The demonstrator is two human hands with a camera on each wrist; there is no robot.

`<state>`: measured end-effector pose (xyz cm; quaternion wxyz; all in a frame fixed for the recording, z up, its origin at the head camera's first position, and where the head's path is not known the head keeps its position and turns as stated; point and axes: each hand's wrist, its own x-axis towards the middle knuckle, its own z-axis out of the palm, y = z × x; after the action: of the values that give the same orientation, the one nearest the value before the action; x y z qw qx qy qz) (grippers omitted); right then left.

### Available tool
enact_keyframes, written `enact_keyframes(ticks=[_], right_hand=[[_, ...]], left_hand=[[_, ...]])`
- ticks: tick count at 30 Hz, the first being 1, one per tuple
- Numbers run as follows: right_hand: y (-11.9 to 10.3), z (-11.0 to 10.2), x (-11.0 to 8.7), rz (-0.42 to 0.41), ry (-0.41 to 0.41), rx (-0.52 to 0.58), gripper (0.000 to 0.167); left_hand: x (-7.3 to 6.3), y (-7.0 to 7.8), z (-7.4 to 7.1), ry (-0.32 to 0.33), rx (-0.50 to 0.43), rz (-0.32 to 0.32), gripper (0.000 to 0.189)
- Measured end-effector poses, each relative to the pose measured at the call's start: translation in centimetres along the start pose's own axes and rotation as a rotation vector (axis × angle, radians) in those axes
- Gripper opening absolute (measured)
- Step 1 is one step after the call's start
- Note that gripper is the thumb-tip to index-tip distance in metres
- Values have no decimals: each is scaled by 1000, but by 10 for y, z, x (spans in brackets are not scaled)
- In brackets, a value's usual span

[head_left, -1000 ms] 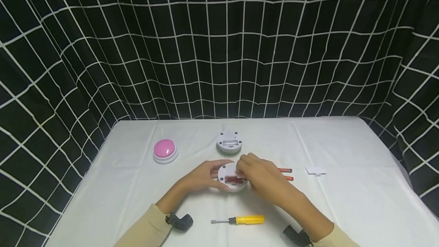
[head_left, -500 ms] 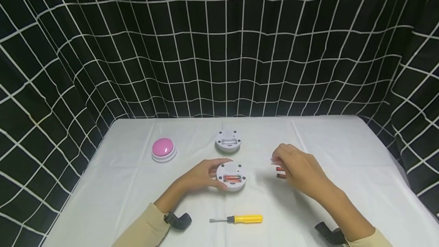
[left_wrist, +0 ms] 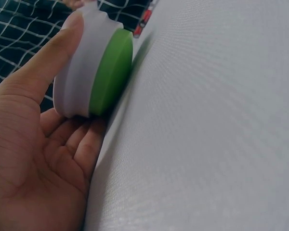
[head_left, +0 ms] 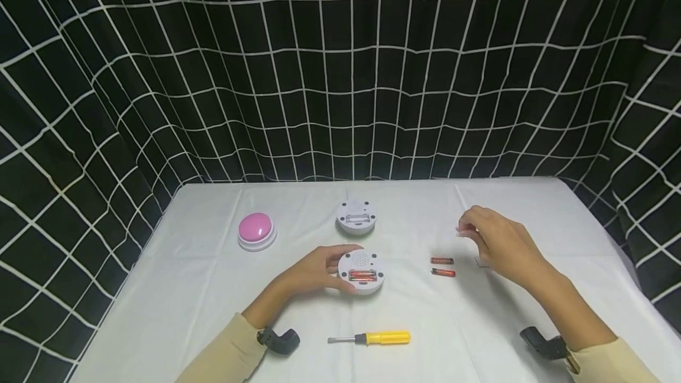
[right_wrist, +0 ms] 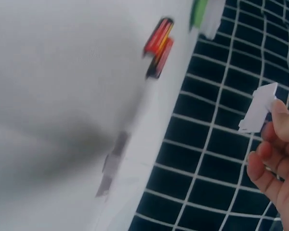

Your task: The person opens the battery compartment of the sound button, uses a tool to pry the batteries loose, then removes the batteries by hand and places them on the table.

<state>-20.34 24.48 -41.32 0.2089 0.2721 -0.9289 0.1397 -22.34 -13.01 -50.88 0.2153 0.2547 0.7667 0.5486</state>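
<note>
My left hand (head_left: 314,270) grips the rim of a round white push button (head_left: 360,260) turned upside down, thumb on the near side. Its green dome (left_wrist: 111,72) faces the table in the left wrist view. Two red batteries (head_left: 363,276) lie in its uncovered compartment. Raised above the table at the right, my right hand (head_left: 500,241) pinches a small white battery cover (right_wrist: 259,108) between thumb and fingertips. Below that hand, a second white battery cover (right_wrist: 111,163) lies on the cloth, partly hidden in the head view. Two loose red batteries (head_left: 443,267) lie to its left.
Another upturned white button (head_left: 356,224) with an uncovered, battery-less compartment stands farther back. A pink button (head_left: 255,227) sits upright at the left. A yellow-handled screwdriver (head_left: 380,338) lies in front. Black netted cloth (head_left: 351,75) hangs behind the white table.
My right hand has moved from the gripped button rightward past the loose batteries, carrying the battery cover. The button's batteries are now in full view. My left hand stays in place.
</note>
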Motion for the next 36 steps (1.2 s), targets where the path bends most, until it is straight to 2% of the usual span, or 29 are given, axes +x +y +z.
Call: enact_keyframes(ticks=[6,11,15,19,27,36], right_hand=[[27,8,-2,57,-56,-18,21],[47,15,-3,109,-140,-48,19],[56,20,-4,156,-222,-63,14],[62,23,-6,180,-279,-78,16],[71,25,-15,147,-319,-94,18],[74,27,-20,94,-328,-97,21]], left_hand=[[0,-1,0,-5,-27,9,87],[1,-2,-1,-6,-18,4,88],[0,0,-1,-5,-8,-2,90],[0,-1,-2,-11,-27,6,88],[-2,1,-1,-8,-28,8,88],[-2,2,0,-9,-43,9,88]])
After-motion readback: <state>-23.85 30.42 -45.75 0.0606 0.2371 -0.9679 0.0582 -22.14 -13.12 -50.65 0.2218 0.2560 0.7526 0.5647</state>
